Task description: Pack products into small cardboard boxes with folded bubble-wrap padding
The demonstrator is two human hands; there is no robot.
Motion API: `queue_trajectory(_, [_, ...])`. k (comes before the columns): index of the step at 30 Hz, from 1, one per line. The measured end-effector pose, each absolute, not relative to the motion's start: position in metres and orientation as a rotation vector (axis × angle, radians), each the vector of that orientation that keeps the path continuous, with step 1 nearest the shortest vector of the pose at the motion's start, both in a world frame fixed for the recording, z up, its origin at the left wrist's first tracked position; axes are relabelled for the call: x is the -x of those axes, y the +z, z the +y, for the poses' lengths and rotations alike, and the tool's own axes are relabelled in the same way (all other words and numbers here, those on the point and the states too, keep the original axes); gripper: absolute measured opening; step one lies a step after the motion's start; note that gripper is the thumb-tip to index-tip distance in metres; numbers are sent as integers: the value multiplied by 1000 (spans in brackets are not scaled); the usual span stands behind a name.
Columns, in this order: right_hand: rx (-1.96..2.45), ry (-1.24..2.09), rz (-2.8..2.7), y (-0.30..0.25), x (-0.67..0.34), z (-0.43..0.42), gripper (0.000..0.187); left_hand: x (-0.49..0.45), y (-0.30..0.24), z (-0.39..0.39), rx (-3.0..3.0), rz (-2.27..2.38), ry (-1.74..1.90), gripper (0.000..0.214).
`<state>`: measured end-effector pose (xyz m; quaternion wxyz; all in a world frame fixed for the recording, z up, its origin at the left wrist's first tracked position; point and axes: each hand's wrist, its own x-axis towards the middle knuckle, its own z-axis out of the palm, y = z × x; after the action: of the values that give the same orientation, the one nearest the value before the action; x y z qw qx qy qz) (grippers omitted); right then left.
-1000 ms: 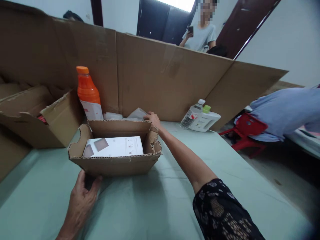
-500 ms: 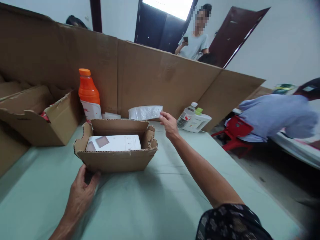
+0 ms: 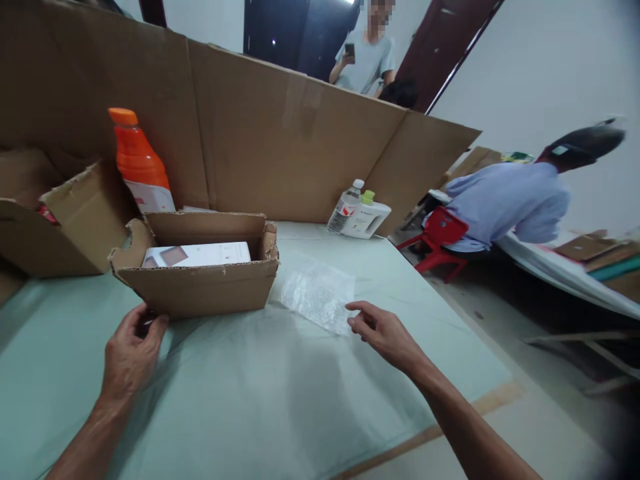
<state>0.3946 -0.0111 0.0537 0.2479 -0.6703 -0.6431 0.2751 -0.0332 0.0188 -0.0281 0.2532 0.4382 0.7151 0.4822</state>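
Note:
An uncovered cardboard box [image 3: 215, 291] stands on the green-covered table, with a white printed carton [image 3: 215, 253] lying inside it. At its lower left corner my left hand [image 3: 131, 350] is curled, thumb in front and fingers partly hidden at the side. A clear bubble wrap bag [image 3: 317, 293] lies flat to the right of the box. My right hand [image 3: 383, 333] is at the bag's right edge, forefinger stretched out and apart from the thumb; whether a fingertip touches the bag is hard to make out.
A cardboard screen [image 3: 280, 140] runs along the back. Before it stand an orange bottle [image 3: 143, 167], a clear water bottle [image 3: 345, 208] and a white jug [image 3: 367, 220]. Another cardboard box [image 3: 85, 220] is at left. Right, a person [image 3: 510, 200] sits beyond the table edge; another stands behind the screen.
My right hand has brought the bubble wrap bag from behind the box down onto the table at its right. The view has shifted right; my left hand stays at the box corner.

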Motion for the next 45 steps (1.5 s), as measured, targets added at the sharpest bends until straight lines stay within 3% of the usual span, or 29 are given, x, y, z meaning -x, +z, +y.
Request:
queue_trajectory(5, [1505, 691, -1943, 60, -337, 35, 40, 38, -28, 19, -1313, 2052, 1337, 48])
queue_trajectory(10, [1245, 1035, -1936, 24, -272, 101, 61, 38, -33, 24, -1170, 1912, 1354, 56])
queue_trajectory(14, [1186, 1144, -1835, 5, -251, 120, 55, 39, -34, 30, -1087, 1770, 1405, 61])
queue_trajectory(19, [1275, 942, -1852, -2, -242, 128, 52, 38, -37, 35, -1059, 1456, 1446, 85])
queue_trajectory(24, [1322, 823, -1899, -6, -252, 121, 50, 38, -39, 35, -953, 1407, 1391, 94])
queue_trajectory(30, [1518, 312, -2261, -15, -316, 70, 51, 43, -32, 30, -913, 1726, 1447, 58])
queue_trajectory(34, [1663, 145, -2343, -21, -333, 52, 29, 41, -29, 27, -990, 1877, 1352, 46])
queue_trajectory(40, [1574, 223, -2389, 0, -316, 22, 28, 26, -9, 2, -1292, 1900, 1227, 48])
queue_trajectory(45, [1164, 735, -2370, 33, -296, -34, 28, -1, 11, -53, -2086, 1337, 971, 62])
